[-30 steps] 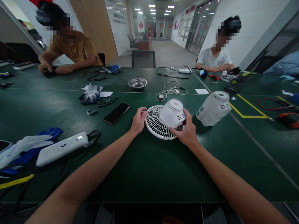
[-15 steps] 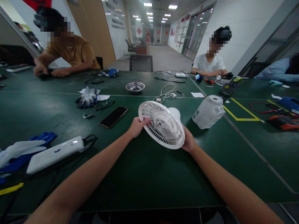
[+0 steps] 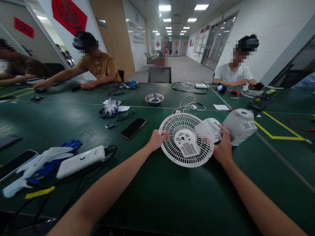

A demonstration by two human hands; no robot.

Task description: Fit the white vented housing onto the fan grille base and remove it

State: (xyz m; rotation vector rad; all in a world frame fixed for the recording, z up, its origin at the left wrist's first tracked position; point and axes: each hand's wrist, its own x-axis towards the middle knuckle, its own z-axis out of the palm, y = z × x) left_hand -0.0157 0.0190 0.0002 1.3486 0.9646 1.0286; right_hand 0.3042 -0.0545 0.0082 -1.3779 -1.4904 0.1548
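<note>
A round white fan grille (image 3: pixel 169 154) is held up over the table, its slotted hub facing me. My left hand (image 3: pixel 157 140) pinches the grille's left rim, thumb on the near face. Behind the grille's right edge, my right hand (image 3: pixel 223 147) is closed around a small white slotted housing (image 3: pixel 213 126). I cannot tell whether the housing is joined to the grille. A larger white vented shell (image 3: pixel 240 126) stands on the table just beyond my right hand. A white cable (image 3: pixel 188 104) lies behind the grille.
On the green table (image 3: pixel 137 186) lie a phone (image 3: pixel 133 127), work gloves (image 3: pixel 110 108), a metal bowl (image 3: pixel 154 98) and a white power bank (image 3: pixel 82 160). Blue-white gloves (image 3: pixel 49 160) lie at the left. Co-workers (image 3: pixel 100 67) sit across the table; yellow tape (image 3: pixel 283 126) marks the right side.
The grille has turned to face me more squarely, and the housing now shows at its right. My right hand has moved up beside the housing. The camera view has swung left.
</note>
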